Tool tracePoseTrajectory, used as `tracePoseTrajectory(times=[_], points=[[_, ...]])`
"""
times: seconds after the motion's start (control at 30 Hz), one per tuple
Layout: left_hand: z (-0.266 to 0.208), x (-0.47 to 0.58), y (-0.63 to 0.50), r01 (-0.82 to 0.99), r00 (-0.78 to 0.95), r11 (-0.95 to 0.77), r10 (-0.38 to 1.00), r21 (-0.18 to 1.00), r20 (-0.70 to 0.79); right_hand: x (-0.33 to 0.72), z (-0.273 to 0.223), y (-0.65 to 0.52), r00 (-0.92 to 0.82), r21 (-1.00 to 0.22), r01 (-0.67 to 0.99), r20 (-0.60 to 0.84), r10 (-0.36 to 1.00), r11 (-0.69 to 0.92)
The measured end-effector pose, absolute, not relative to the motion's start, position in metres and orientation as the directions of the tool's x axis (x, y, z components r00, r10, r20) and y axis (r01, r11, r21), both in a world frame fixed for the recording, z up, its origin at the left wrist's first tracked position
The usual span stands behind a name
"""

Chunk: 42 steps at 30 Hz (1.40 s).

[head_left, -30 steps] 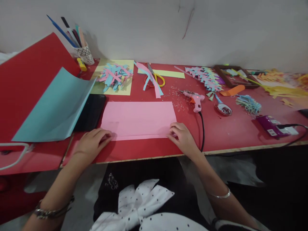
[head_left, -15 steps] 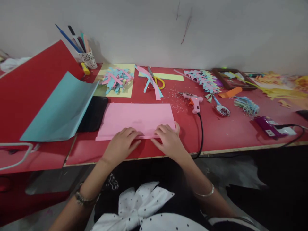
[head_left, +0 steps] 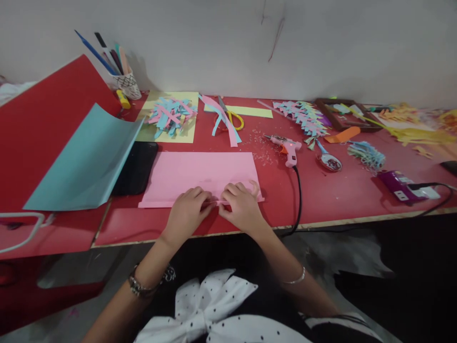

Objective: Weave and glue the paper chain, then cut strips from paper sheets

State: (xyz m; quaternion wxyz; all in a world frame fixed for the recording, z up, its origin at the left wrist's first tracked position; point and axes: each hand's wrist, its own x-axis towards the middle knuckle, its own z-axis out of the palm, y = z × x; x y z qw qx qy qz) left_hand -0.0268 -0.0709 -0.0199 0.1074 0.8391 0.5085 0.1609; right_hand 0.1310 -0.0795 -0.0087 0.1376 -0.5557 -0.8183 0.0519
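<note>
A sheet of pink paper (head_left: 200, 166) lies flat on the red table, with a narrow fold along its near edge. My left hand (head_left: 189, 209) pinches that folded edge near its middle, thumb below and fingers on top. Close beside it, my right hand (head_left: 241, 205) grips the same fold, its little finger raised off the sheet. The fingertips of both hands almost meet, and the bit of paper between them is partly hidden.
Left stand a blue sheet (head_left: 85, 162), a black phone-like slab (head_left: 137, 166) and a pen cup (head_left: 128, 85). Behind lie paper strips (head_left: 169, 116) and yellow-handled scissors (head_left: 235, 121). To the right are a pink glue gun (head_left: 291, 150) with its cord and a purple power box (head_left: 396, 188).
My right hand has slid left along the folded edge, toward my left hand. Both thumbs now press in against the fold, and the right end of the fold is uncovered.
</note>
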Motion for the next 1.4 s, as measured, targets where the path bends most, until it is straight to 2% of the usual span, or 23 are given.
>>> tracePoseTrajectory(times=[0.33, 0.63, 0.9, 1.1, 1.4], points=[[-0.019, -0.032, -0.072, 0.830, 0.417, -0.434, 0.900, 0.351, 0.127, 0.150, -0.011, -0.081, -0.247, -0.266, 0.918, 0.201, 0.948, 0.296], [-0.019, -0.039, -0.070, 0.824, 0.400, -0.410, 0.910, 0.392, 0.110, 0.172, -0.014, -0.084, -0.245, -0.333, 0.886, 0.256, 0.935, 0.323], [-0.015, -0.038, -0.070, 0.826, 0.389, -0.383, 0.918, 0.413, 0.073, 0.186, -0.015, -0.086, -0.176, -0.309, 0.915, 0.276, 0.945, 0.260], [-0.018, -0.038, -0.070, 0.824, 0.401, -0.401, 0.912, 0.401, 0.089, 0.207, -0.016, -0.089, -0.186, -0.291, 0.917, 0.289, 0.939, 0.272], [-0.020, -0.060, -0.067, 0.856, 0.352, -0.363, 0.931, 0.368, 0.101, 0.216, -0.017, -0.091, -0.156, -0.359, 0.896, 0.300, 0.941, 0.262]])
